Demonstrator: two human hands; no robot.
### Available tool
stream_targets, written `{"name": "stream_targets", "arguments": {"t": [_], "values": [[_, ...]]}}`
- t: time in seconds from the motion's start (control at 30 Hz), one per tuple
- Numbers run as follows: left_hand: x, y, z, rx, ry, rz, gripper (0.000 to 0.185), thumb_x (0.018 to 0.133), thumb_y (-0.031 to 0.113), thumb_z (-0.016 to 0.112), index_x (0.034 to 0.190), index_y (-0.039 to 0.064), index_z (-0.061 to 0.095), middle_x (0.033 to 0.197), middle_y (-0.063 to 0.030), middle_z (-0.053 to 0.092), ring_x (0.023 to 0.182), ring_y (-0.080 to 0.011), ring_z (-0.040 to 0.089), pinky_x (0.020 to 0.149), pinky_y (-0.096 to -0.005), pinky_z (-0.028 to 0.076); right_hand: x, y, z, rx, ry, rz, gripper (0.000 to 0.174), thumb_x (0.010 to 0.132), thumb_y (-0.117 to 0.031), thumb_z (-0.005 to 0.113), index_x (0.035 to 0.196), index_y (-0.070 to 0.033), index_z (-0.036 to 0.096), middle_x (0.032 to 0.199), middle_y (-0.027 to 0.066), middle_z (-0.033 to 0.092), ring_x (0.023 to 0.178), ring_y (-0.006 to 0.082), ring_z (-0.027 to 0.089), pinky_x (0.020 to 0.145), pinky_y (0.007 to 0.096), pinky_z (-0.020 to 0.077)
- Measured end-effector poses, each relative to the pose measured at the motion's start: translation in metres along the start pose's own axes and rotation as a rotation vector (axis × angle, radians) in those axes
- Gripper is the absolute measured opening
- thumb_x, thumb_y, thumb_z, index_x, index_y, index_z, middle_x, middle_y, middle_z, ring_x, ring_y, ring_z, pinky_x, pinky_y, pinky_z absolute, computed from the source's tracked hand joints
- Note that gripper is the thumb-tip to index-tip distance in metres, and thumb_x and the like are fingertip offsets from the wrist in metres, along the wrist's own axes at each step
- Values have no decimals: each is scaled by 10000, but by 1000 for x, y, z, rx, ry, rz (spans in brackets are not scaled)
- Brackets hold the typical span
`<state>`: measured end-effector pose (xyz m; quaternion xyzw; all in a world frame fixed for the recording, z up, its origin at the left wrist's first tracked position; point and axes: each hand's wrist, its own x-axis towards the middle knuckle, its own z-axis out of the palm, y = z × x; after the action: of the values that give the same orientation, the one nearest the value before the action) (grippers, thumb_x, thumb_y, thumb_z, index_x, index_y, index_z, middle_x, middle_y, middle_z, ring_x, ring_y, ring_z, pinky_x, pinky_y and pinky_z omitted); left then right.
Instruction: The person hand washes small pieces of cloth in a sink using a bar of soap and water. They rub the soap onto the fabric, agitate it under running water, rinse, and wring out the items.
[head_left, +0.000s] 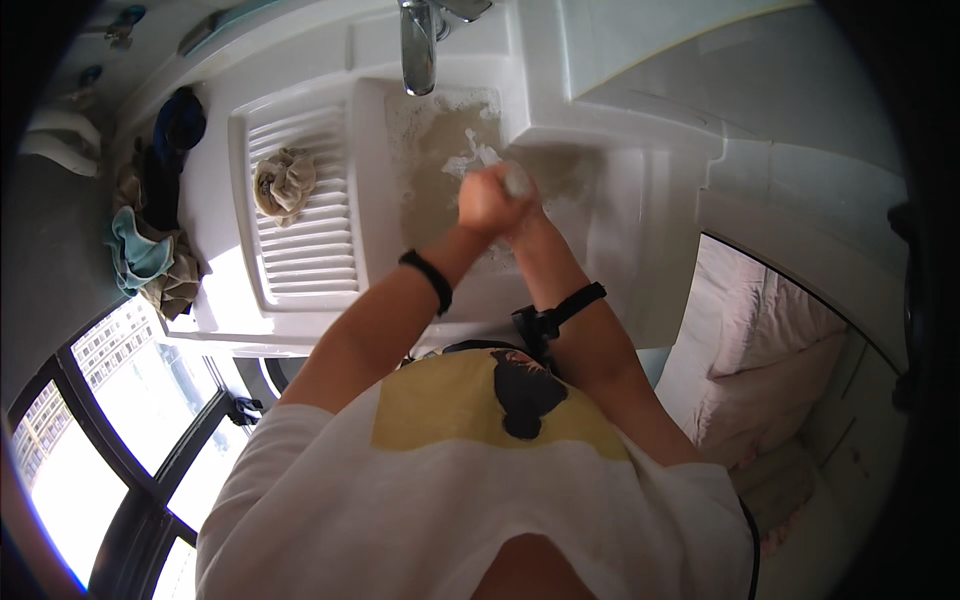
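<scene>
Both of my hands meet above the murky water (442, 161) in a white sink basin (371, 187). My left hand (484, 201) is closed around a wet, light-coloured cloth (516, 180). Pressed against it, my right hand (529, 201) grips the same cloth, and motion blurs its fingers. A whitish strip, either cloth or suds, trails from the hands toward the water. Left of the basin, a crumpled beige cloth (285, 184) lies on the ribbed washboard (307, 259).
A chrome faucet (418, 52) overhangs the basin's far side. Dark clothing (169, 165) and a teal cloth (141, 251) are heaped along the left edge. Pink bedding or fabric (772, 322) lies at lower right. A black-framed window (142, 382) stands at lower left.
</scene>
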<state>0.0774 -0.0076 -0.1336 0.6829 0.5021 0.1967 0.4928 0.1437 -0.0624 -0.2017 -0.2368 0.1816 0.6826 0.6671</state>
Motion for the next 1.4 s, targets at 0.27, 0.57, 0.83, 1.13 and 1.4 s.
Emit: {"name": "stream_targets", "arguments": {"t": [0.27,0.57,0.83,1.13,1.4], "values": [[33,-79,-11,385,9,-256,428,902,390,652,1195,81,608,1212,-208,643,1076,-367,628,914,-451,498,-20,-56,-20,-1389,737,-143,506,812,-326,735,1233,-66,628,1193,126,614,1082,280,602,863,431,507],[24,-58,6,331,-208,-206,434,836,286,678,1221,99,604,1249,-180,598,1149,-390,577,931,-469,491,-6,-34,-26,-385,604,-172,586,877,-443,685,1294,-51,558,1209,165,599,1092,318,582,988,447,464],[-57,2,20,-11,-101,247,202,729,172,778,829,42,661,925,-150,659,953,-379,601,845,-429,498,-17,-45,12,-119,42,252,404,960,-504,541,987,-103,584,881,63,625,814,232,627,745,400,530],[24,-33,-14,318,-141,-44,340,807,334,754,827,8,663,899,-207,694,851,-389,666,729,-445,525,-18,-16,5,-458,455,141,361,945,-324,565,1235,-109,555,1149,69,598,985,198,605,805,382,522],[27,-76,9,582,-174,-336,499,933,318,624,1285,-9,490,1233,-208,599,1127,-380,599,921,-474,501,-21,-76,-17,-549,729,90,458,848,-328,686,1262,-170,574,1272,79,569,1094,290,571,871,508,481]]}}
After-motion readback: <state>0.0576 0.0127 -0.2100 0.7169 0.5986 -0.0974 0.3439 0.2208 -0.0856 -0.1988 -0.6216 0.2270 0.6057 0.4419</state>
